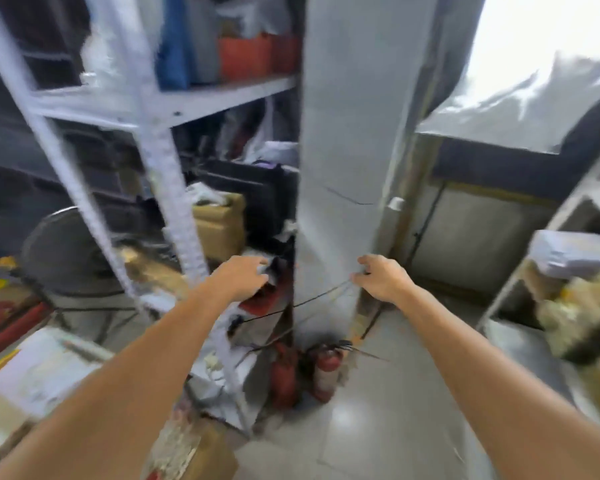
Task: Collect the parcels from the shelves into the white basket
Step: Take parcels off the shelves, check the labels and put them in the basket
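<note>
Brown parcel is sitting on the shelf rack; white basket is not showing. Left hand is reaching in, right hand is hovering, fingers curling (blur: cannot tell either grip). Next: firm grasp, then find basket.

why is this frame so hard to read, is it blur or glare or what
Head view: motion blur smears the shelf upright and the parcels at right; the window is blown out white; glare sits on the floor tiles; the wide-angle lens bows the upright; the left hand and right hand are too soft to read their grip.
</note>
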Tool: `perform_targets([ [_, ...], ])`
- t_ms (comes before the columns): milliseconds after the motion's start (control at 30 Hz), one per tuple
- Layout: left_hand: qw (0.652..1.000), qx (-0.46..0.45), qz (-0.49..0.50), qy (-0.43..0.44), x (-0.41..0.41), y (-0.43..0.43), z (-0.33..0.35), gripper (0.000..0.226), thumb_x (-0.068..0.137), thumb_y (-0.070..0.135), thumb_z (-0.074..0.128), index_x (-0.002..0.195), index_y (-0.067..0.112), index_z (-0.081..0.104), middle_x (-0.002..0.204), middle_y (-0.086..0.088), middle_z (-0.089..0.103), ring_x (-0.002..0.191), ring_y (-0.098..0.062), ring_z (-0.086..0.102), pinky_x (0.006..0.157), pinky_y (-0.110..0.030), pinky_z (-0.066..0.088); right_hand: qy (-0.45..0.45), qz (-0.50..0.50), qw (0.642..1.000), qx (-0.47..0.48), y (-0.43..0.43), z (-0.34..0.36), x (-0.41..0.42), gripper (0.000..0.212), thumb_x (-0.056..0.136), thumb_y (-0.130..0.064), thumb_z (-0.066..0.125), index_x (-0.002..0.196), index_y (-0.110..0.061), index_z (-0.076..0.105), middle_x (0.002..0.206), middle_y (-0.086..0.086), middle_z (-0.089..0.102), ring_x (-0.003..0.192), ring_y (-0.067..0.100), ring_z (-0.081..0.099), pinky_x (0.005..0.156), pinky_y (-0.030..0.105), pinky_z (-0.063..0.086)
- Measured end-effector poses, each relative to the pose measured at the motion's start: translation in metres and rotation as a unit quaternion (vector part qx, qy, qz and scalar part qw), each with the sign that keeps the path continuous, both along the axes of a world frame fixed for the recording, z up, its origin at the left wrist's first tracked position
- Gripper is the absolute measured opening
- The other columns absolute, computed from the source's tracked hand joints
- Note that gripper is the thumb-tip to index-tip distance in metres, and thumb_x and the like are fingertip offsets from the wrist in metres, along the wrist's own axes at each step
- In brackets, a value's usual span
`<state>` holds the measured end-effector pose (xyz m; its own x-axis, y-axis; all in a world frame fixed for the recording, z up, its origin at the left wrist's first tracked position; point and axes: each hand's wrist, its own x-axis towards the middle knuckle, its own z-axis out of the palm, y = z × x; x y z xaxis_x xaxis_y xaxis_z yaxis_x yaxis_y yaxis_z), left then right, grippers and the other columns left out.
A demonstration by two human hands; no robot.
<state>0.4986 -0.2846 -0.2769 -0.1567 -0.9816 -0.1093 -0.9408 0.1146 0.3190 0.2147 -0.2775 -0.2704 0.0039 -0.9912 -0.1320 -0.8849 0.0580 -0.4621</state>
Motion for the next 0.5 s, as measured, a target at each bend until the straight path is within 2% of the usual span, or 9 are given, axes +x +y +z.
perform_targets([
  [67,0.999,-0.004,-0.052,0.006,-0.054,-0.030,0.004,0.046,0.093,0.034,0.051,0.138,0.026,0.046,0.133,-0.004,0.057,0.120,-0.026,0.053,0.096,-0.034,0.043,0.003,-0.058,0.998,-0.009,0.008,0.003,-0.050,0.051,0.089,-0.041,0.059,0.134,-0.018,0.053,0.131,0.008,0.060,0.120,0.027,0.055,0.100,0.036,0.045],
  [233,0.978,0.022,-0.206,0.019,-0.192,-0.090,-0.005,0.045,0.093,0.034,0.053,0.136,0.026,0.048,0.127,-0.005,0.062,0.117,-0.025,0.055,0.096,-0.033,0.045,0.006,-0.230,0.973,-0.002,0.046,-0.001,-0.155,0.052,0.092,-0.040,0.056,0.139,-0.019,0.047,0.137,0.006,0.056,0.126,0.025,0.050,0.101,0.032,0.040],
  [367,0.946,0.026,-0.323,0.021,-0.288,-0.103,-0.019,0.044,0.090,0.038,0.054,0.134,0.030,0.051,0.121,0.001,0.065,0.115,-0.022,0.057,0.094,-0.030,0.046,-0.005,-0.368,0.930,0.009,0.098,-0.012,-0.203,0.054,0.093,-0.041,0.055,0.140,-0.018,0.046,0.138,0.009,0.053,0.126,0.027,0.050,0.101,0.034,0.040],
  [500,0.901,0.030,-0.433,0.012,-0.356,-0.073,-0.024,0.041,0.089,0.038,0.057,0.129,0.031,0.054,0.120,0.002,0.065,0.111,-0.023,0.059,0.092,-0.031,0.047,-0.013,-0.473,0.881,0.021,0.167,-0.022,-0.219,0.056,0.092,-0.041,0.057,0.141,-0.018,0.045,0.139,0.010,0.052,0.127,0.029,0.049,0.104,0.038,0.041],
])
